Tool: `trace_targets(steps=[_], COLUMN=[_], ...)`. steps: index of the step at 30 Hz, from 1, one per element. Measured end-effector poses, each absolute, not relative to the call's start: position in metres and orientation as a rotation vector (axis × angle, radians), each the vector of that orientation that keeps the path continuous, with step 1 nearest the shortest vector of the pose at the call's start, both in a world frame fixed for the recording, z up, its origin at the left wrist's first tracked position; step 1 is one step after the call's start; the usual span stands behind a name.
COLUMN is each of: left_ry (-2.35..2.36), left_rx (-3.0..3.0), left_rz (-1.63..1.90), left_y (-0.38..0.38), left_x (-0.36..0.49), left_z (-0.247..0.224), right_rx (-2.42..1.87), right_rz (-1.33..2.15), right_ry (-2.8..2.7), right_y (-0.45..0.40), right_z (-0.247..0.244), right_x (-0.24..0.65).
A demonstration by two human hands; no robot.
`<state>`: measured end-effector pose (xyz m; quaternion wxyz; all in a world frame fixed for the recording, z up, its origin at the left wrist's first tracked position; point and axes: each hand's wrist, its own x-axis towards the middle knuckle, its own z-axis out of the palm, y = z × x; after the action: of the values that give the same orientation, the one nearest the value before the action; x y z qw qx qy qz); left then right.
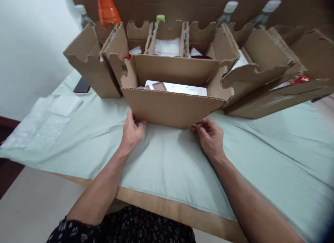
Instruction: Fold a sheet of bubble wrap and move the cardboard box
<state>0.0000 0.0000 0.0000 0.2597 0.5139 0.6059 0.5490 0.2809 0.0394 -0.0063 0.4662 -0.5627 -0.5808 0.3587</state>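
An open cardboard box (pixel 169 109) stands upright on the green cloth, its long side facing me. Inside it lies a white carton (pixel 180 88) with a brown picture. My left hand (pixel 132 131) is at the box's lower left corner, fingers behind the corner and thumb in front. At the lower right corner my right hand (pixel 210 135) has its thumb and fingers pinched together around the bottom edge. Fingertips of both hands are partly hidden by the box.
Several open cardboard boxes (pixel 91 74) stand behind and to the right. Bottles, one of them orange (pixel 108 11), rise behind them. Bubble wrap (pixel 49 121) and a dark phone (pixel 81 85) lie on the left of the cloth (pixel 172 166).
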Motion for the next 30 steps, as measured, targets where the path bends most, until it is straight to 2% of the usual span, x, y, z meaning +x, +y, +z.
trace_targets(steps=[7, 11, 21, 26, 30], left_ry=[1.615, 1.775, 1.959, 1.925, 1.675], left_rx=[1.502, 1.559, 2.226, 2.212, 2.185], left_rz=[1.385, 1.239, 0.530, 0.429, 0.527], left_y=[-0.003, -0.030, -0.147, -0.154, -0.158], left_x=[-0.002, -0.002, -0.008, -0.003, -0.020], left_z=[0.000, -0.008, -0.010, -0.002, 0.007], right_rx=[-1.380, -1.379, -1.457, -1.491, -1.542], right_rz=[0.858, 0.840, 0.806, 0.765, 0.645], right_ry=[-1.247, -1.230, -1.207, -1.177, -1.202], right_y=[0.048, 0.049, 0.049, 0.045, 0.044], right_z=[-0.013, -0.015, -0.010, -0.003, -0.005], right_x=[0.281, 0.280, 0.277, 0.274, 0.277])
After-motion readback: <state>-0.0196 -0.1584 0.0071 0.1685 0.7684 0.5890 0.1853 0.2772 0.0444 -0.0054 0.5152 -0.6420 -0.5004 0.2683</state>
